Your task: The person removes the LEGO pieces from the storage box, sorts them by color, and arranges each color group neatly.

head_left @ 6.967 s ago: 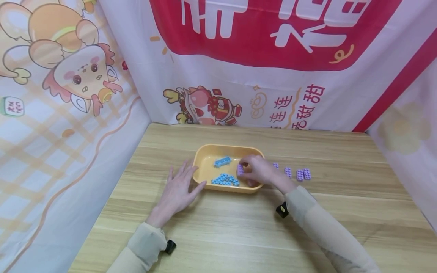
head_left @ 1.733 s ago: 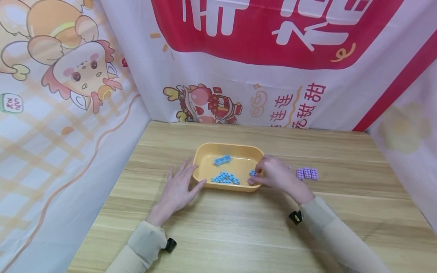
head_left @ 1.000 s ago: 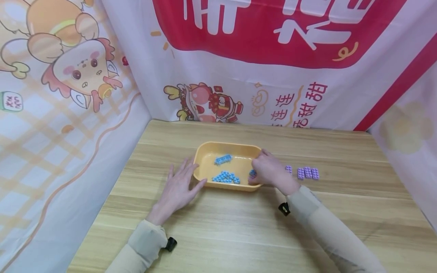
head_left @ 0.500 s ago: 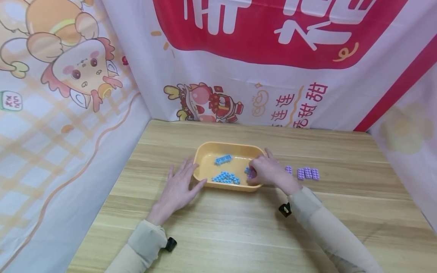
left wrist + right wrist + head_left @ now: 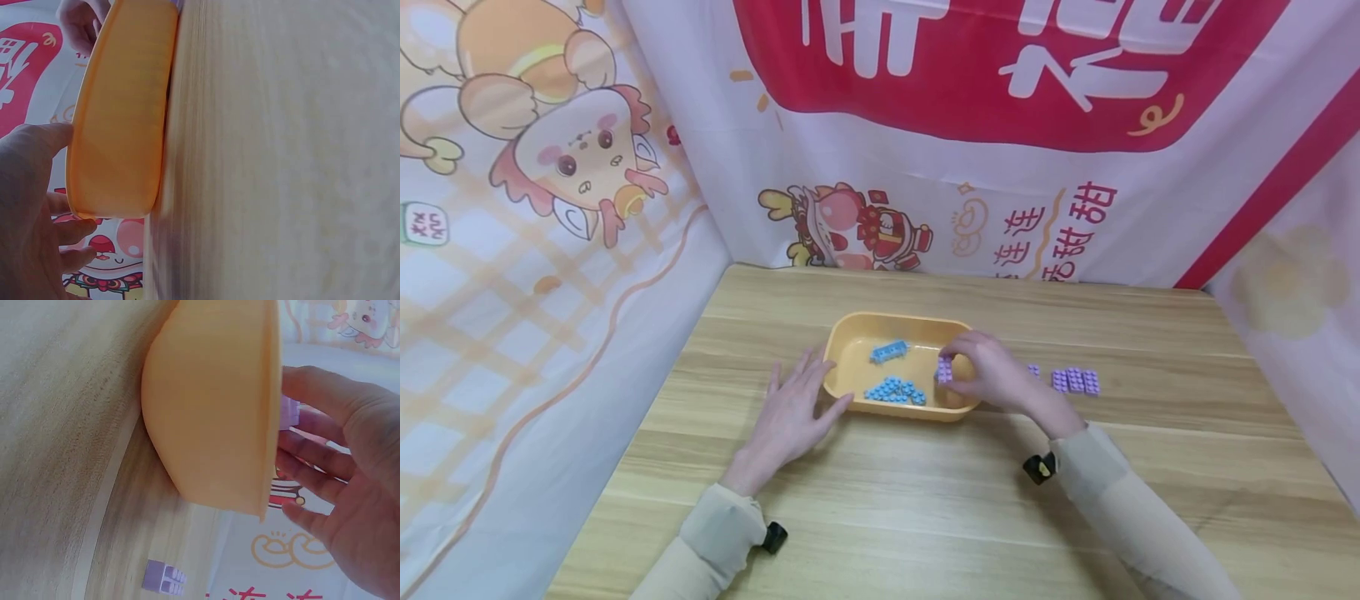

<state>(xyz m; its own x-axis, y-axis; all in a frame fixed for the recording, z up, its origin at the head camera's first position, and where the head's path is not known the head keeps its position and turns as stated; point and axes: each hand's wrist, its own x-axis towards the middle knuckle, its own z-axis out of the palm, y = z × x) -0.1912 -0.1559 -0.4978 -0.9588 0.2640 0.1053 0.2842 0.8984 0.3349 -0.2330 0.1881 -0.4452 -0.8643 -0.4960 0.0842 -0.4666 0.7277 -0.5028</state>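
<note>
In the head view my right hand [image 5: 996, 375] reaches over the right end of a yellow plastic tray [image 5: 917, 319] and pinches a purple studded toy brick [image 5: 944, 369] between thumb and fingers. A sliver of blue shows at that brick's left edge. The right wrist view catches part of the purple brick [image 5: 289, 412] above the tray's rim, the fingers around it. With fingers spread, my left hand [image 5: 790, 412] rests against the tray's left end. Its thumb [image 5: 55, 134] touches the rim in the left wrist view.
Inside the tray lie a cluster of small blue bricks [image 5: 895, 391] at the front and a longer blue brick piece [image 5: 889, 352] farther back. Several purple bricks [image 5: 1075, 381] sit on the wooden table [image 5: 880, 500] to the right. A printed cloth [image 5: 865, 142] hangs behind.
Within the tray, my right hand has shifted slightly left, and the purple brick's studded face now shows. Over seven seconds, the purple bricks on the table have changed arrangement. My left hand stays put.
</note>
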